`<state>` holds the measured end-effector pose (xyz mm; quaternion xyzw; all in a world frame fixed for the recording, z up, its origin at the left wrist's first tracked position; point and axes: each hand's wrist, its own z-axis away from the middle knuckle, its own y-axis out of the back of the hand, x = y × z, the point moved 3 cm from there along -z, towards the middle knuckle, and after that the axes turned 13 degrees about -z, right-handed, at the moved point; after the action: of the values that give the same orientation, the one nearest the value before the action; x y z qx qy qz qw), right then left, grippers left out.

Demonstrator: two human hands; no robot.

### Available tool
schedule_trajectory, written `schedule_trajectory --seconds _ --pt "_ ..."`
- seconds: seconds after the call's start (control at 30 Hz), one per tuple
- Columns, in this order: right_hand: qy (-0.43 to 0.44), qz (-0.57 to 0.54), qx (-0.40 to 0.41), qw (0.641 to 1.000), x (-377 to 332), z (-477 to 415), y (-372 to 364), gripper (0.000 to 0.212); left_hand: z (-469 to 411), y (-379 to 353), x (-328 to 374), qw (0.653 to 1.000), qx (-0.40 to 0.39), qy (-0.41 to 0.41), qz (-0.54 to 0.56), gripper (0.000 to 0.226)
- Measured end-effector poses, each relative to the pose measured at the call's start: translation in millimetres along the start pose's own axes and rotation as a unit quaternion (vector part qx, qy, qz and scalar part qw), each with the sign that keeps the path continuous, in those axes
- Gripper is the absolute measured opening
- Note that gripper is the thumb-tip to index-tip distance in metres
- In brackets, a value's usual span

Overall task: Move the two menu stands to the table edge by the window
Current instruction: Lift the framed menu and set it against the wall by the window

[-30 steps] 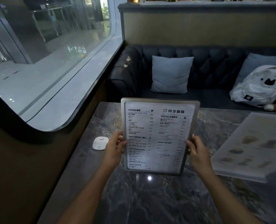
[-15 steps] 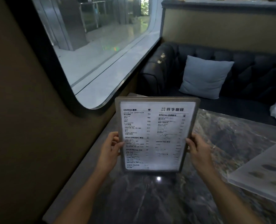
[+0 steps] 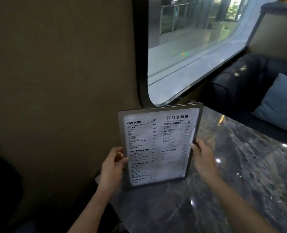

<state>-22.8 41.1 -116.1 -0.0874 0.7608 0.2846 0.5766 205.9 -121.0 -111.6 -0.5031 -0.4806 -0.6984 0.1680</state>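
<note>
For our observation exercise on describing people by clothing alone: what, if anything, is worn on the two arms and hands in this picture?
Both forearms are bare as far as the picture shows, with no sleeves, gloves, watch or bracelet in view. The left hand and the right hand are uncovered too. The picture is too blurred to tell whether a finger carries a ring.

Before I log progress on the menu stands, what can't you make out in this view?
- Second menu stand: outside the head view.
- Base of the held menu stand: not discernible; whether it touches the marble table is unclear.
- Lower menu lines: blurred.
- Fingers of left hand and right hand: behind the frame.
</note>
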Motion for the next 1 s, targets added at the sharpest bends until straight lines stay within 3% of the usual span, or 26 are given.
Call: schedule_trajectory --seconds 0.43,0.7,1.0 --pt "0.020 -0.002 -0.141 0.990 -13 -16 -66 0.016 57 26 -32 0.988 0.136 0.057 0.050 0.044" --pt "0.043 0.015 -0.169 0.985 -14 -13 -75 0.017 81 24 -48 0.984 0.156 0.071 0.054 0.031" --pt "-0.030 0.002 -0.210 0.977 0 -10 -65 0.029 89 23 -56 0.989 0.127 0.057 0.048 0.030"
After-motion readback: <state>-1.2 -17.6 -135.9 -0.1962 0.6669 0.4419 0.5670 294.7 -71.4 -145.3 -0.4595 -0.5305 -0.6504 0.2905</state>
